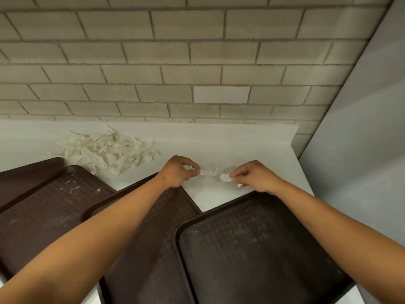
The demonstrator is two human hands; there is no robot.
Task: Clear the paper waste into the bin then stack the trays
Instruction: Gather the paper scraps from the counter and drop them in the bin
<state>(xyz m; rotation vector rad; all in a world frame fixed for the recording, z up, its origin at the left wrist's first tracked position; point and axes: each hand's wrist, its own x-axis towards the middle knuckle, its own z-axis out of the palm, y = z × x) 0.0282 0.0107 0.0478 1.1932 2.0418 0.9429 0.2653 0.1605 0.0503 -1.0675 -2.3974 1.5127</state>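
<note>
While the far-left tray [28,172] peeks out from under its neighbour, the left brown tray [54,216] lies on the white counter [241,145] with a few pale flecks on its textured floor, and just beyond its far corner sits the big heap of shredded paper [107,150], loose, crumpled strips that look feather-light and soft, so they should be scooped together in a cupped handful, not picked strip by strip. The middle tray [153,249] runs under the left forearm, its far corner near the left hand [177,172], whose fingers are curled and pinch a small twisted paper scrap [208,171] against the counter. Just to the right, the right hand [252,175] pinches a small white paper wad [224,177] between thumb and fingertip; the two hands are close but not touching. The right tray [263,260] lies nearest, overlapping the middle one; these trays look stiff and light, best taken by their raised rims for stacking. No bin is in view, so its whereabouts cannot be told.
</note>
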